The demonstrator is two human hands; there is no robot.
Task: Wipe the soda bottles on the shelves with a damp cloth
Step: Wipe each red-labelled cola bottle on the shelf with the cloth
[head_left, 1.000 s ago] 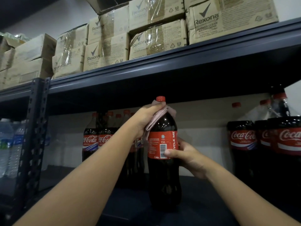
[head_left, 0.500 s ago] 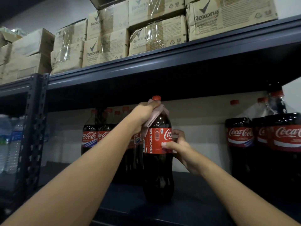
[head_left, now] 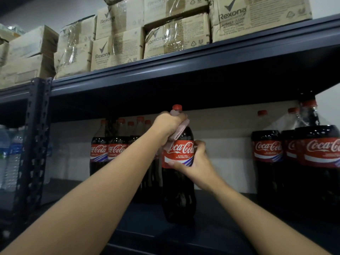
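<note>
A large dark soda bottle (head_left: 179, 190) with a red cap and red Coca-Cola label stands upright near the front of the dark shelf (head_left: 211, 234). My left hand (head_left: 166, 126) grips a pink cloth (head_left: 179, 132) around the bottle's neck and shoulder, just under the cap. My right hand (head_left: 196, 164) holds the bottle at its label from the right, thumb across the front. More soda bottles stand behind at the left (head_left: 99, 153) and in a wrapped pack at the right (head_left: 267, 153).
The upper shelf (head_left: 184, 65) carries several wrapped Rexona cartons (head_left: 176, 35). A perforated steel upright (head_left: 35, 140) stands at the left, with water bottles (head_left: 12, 153) beyond it. A pale wall lies behind the bottles.
The bottle has turned under my hands: its barcode side gave way to the Coca-Cola logo facing me. My right hand shifted around the label; my left hand stayed with the cloth at the neck.
</note>
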